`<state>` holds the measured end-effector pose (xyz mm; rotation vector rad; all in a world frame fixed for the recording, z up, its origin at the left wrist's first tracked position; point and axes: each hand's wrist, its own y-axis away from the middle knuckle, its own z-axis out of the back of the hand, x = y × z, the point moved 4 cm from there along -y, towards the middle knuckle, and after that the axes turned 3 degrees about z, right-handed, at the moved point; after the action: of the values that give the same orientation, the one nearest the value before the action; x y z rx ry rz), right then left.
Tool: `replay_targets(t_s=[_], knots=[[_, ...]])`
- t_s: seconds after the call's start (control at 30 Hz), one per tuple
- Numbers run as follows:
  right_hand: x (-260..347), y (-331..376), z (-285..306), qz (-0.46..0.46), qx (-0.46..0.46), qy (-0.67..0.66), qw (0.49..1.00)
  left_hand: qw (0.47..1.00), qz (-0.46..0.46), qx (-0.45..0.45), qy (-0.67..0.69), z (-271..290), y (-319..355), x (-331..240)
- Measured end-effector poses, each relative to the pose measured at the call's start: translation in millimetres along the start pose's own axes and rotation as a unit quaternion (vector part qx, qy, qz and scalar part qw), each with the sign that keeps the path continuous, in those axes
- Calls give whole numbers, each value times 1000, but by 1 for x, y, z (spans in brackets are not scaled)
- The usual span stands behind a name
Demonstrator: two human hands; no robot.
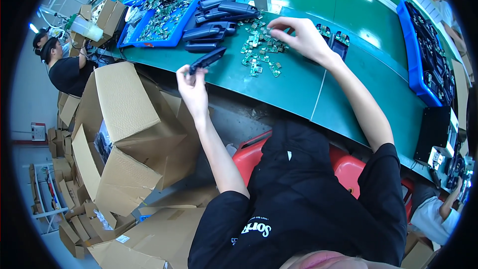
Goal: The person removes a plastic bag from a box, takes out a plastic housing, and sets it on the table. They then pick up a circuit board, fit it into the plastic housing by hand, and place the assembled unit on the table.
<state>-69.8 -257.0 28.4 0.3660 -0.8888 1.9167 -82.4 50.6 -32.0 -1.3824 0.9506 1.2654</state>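
Observation:
My left hand (193, 85) grips a dark plastic housing (208, 60), held tilted above the table's near edge. Over a loose pile of small green circuit boards (260, 50), my right hand (300, 36) has its thumb and forefinger brought together. Whatever lies between those fingertips is too small to make out. Several more dark housings (209, 31) are stacked just left of the pile. Beyond my right wrist, a couple of dark housings with green boards in them (340, 44) rest on the green table (294, 87).
Blue trays (175, 40) of circuit boards stand at the far left. Another blue tray (417, 65) with dark parts is at the right, near a black device (432, 137). An open cardboard box (130, 114) sits below the table's left edge. Other people (67, 72) work at both sides.

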Motion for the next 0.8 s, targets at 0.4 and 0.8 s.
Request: replay_targets(t_s=[0.4, 0.8], knots=[[2, 37, 10, -166, -29, -286, 943, 919, 58, 59, 386, -49, 27, -31], [43, 43, -1, -38, 10, 52, 998, 887, 126, 155, 417, -70, 57, -21]])
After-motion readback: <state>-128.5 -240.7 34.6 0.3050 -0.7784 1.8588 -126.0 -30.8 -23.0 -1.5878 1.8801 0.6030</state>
